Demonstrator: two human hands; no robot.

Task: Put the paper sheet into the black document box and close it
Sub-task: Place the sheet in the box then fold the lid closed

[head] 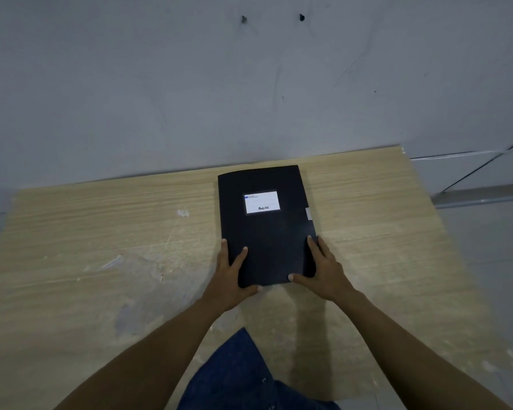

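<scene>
The black document box [267, 232] lies flat and closed on the wooden table [101, 232], with a white label [261, 202] on its lid. My left hand [231, 276] grips its near left corner, fingers on top and thumb under the near edge. My right hand [323, 270] grips the near right corner in the same way. A small grey tab [308, 213] shows at the box's right edge. No paper sheet is in sight.
A grey wall [249, 84] rises right behind the table's far edge. The tabletop carries pale scuffs and paint marks [183, 213]. The table's right edge [436, 220] drops to a grey floor. Blue denim [234, 371] shows at the near edge.
</scene>
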